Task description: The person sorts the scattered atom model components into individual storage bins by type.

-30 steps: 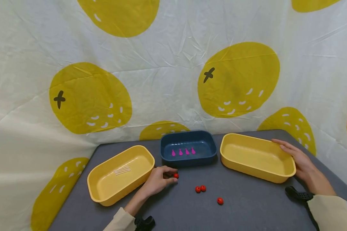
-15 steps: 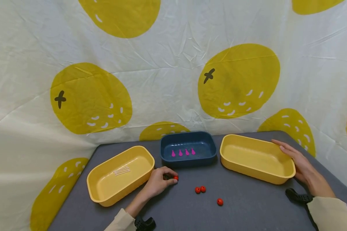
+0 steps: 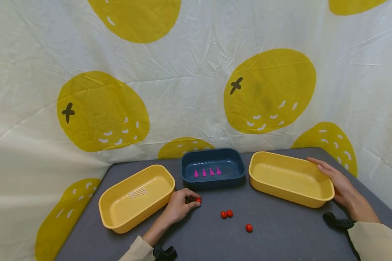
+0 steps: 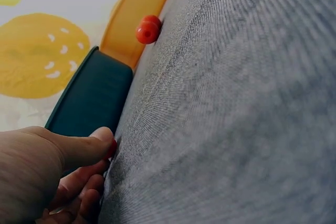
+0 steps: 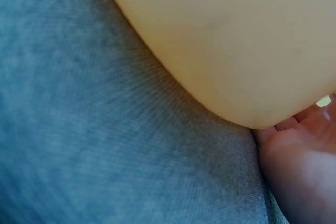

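Observation:
Between the thumb and fingertips of my left hand [image 3: 179, 205] is a red bead [image 3: 198, 201], pinched down at the tabletop. In the left wrist view the thumb [image 4: 84, 149] covers most of that bead. The right hand [image 3: 341, 183] rests along the outer right end of the right yellow tray [image 3: 290, 193], fingers extended at its rim. The right wrist view shows this hand [image 5: 299, 166] against the tray's corner, with part of the fingers hidden behind it. Two red beads [image 3: 227, 214] lie together mid-table, and a lone red bead [image 3: 249, 228] sits nearer the front.
At the back stands a dark blue tray [image 3: 212, 184] with several pink flat shapes [image 3: 204, 172] in a row. A left yellow tray [image 3: 140, 218], beside the left forearm, holds several pale thin sticks [image 3: 138, 193]. A patterned cloth [image 3: 189, 108] hangs behind the grey table [image 3: 199, 239].
The left hand has lowered the red bead very slightly toward the tabletop and keeps its pinch. The right hand and the trays stay where they were.

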Tool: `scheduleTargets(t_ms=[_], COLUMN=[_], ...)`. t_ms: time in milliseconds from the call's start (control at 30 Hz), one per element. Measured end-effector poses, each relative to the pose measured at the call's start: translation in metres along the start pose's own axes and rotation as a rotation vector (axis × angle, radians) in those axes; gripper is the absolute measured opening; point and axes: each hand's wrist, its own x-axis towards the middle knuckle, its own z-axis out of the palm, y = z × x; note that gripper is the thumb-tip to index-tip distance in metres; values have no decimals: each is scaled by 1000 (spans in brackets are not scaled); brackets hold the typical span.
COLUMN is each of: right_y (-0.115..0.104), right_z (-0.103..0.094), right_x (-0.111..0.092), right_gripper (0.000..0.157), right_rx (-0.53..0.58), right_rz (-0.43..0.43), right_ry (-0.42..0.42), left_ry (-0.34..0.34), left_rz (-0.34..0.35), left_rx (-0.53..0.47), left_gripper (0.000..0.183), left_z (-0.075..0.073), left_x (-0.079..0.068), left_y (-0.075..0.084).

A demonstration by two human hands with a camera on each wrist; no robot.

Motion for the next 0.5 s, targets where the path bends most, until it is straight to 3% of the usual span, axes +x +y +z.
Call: scheduleTargets(t_ms=[333, 500], right_y=[2, 2], right_z=[-1, -1], right_x=[-1, -3], right_gripper=[49, 49], right_rx=[12, 25], right_rz=[-5, 1], right_ry=[0, -4], left_ry=[-3, -3], left_rz=[-47, -99], left_rx=[-130, -293], left_gripper=[19, 26], left_z=[-1, -3], left_x=[2, 0], left_y=[5, 13])
